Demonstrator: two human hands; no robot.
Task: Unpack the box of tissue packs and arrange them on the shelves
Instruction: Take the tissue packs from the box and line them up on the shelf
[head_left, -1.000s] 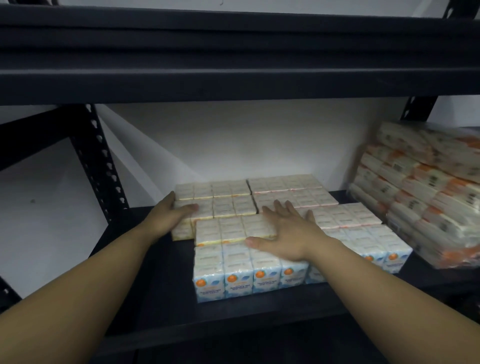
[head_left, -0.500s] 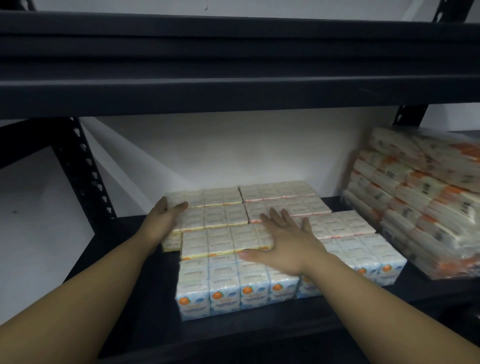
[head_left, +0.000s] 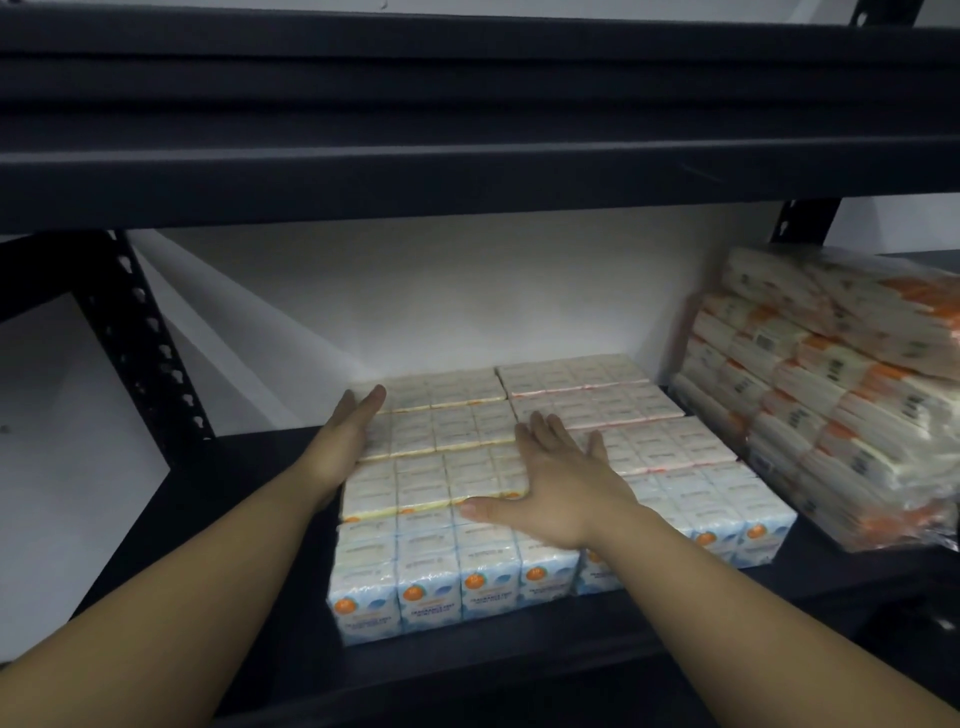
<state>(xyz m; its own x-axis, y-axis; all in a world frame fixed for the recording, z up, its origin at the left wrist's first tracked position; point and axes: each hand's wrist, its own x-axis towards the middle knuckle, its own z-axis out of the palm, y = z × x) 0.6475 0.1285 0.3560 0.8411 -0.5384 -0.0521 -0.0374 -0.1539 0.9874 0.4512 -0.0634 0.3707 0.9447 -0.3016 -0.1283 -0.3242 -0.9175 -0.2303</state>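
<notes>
On dark shelf (head_left: 218, 525), plastic-wrapped (glossy) tissue packs (head_left: 441, 431)

Single head-worn wide-angle view, facing forward and slightly down into dark shelf (head_left: 291, 613) bay, close in. Upper shelf board (head_left: 467, 130) fills top of frame; white wall behind; both forearms enter from bottom corners. No second view to overlap.

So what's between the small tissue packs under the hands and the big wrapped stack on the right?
A narrow strip of bare black shelf separates the small tissue packs from the wrapped stack, seen in the head view.
</notes>
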